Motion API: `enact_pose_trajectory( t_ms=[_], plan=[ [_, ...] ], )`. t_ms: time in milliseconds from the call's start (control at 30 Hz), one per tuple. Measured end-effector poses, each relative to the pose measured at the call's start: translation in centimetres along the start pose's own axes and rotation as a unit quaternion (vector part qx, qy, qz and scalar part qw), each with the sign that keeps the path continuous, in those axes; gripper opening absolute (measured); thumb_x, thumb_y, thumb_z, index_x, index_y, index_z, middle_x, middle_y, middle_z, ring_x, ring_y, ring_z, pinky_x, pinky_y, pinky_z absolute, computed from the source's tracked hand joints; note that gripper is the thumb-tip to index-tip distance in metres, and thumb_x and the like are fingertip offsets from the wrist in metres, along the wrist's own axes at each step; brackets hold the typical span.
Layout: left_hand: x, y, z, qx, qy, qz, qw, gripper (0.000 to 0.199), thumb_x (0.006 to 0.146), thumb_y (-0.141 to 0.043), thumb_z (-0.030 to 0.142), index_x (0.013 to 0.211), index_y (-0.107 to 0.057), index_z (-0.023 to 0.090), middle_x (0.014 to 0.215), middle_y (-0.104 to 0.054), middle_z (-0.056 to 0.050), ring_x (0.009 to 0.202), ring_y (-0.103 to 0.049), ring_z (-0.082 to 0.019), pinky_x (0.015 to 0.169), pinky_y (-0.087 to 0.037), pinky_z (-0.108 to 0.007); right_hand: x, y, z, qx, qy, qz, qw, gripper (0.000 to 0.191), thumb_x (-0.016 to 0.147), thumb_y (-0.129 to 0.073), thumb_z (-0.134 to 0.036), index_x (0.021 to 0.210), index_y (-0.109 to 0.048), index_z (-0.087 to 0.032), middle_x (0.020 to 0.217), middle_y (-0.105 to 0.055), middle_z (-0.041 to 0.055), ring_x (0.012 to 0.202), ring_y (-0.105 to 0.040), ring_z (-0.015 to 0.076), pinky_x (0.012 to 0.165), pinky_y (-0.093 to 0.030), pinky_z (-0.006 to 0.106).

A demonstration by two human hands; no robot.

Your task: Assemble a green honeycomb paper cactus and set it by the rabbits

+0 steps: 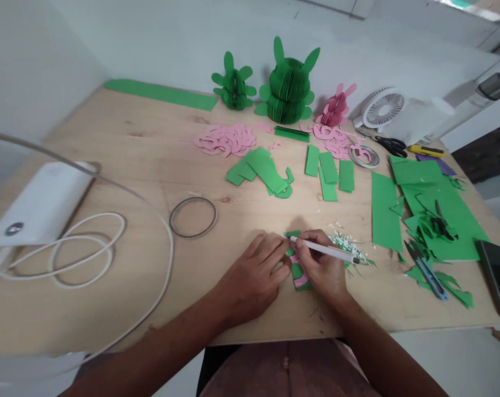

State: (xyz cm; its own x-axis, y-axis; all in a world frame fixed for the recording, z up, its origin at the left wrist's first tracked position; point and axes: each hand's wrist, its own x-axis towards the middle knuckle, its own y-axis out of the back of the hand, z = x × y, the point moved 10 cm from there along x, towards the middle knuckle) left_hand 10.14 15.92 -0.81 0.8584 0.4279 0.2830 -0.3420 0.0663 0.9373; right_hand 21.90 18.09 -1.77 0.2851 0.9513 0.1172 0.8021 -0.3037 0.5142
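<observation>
My right hand [322,267] grips a white pen [326,251], its tip at the upper part of a green paper strip [297,284]. On that strip lies a curved pink paper cutout [302,275], partly covered by my fingers. My left hand [254,278] lies flat with fingers stretched out, the fingertips pressing the strip's left edge. Just right of my right hand are small white and green paper scraps [349,245]. Green paper pieces [260,168] and a green curved cutout [285,190] lie farther back.
Pink cutouts [227,139] are heaped in front of a large green honeycomb paper figure [289,91]. At right are blue thread snips [427,270], green sheets [386,212] and a phone [496,275]. A white cable [169,248] and power bank [43,204] occupy the left, near a thin ring [193,236].
</observation>
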Motion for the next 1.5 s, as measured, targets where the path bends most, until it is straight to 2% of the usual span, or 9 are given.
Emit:
enact_pose_trajectory(
  t_ms=[933,1500],
  plan=[
    [0.1,0.3,0.0,-0.009,0.004,0.006,1.0,0.032,0.084,-0.049,0.017,0.114,-0.057,0.011,0.131,-0.054,-0.018,0.128,-0.043,-0.03,0.11,-0.03,-0.054,-0.2,0.7,-1.1,-0.037,0.019,0.025,0.999,0.013,0.085,-0.056,-0.031,0.079,-0.059,-0.02,0.065,-0.063,-0.0005,0.056,-0.056,0.0119,0.053,-0.045,0.023],
    [0.1,0.0,0.0,-0.005,0.003,-0.009,1.0,0.03,0.085,-0.047,0.018,0.113,-0.057,0.011,0.132,-0.053,-0.019,0.129,-0.042,-0.031,0.111,-0.029,-0.056,-0.5,1.2,-1.1,-0.052,0.015,0.04,0.998,0.013,0.084,-0.057,-0.031,0.077,-0.059,-0.02,0.062,-0.063,-0.0014,0.051,-0.055,0.0112,0.049,-0.044,0.022]
  ],
)
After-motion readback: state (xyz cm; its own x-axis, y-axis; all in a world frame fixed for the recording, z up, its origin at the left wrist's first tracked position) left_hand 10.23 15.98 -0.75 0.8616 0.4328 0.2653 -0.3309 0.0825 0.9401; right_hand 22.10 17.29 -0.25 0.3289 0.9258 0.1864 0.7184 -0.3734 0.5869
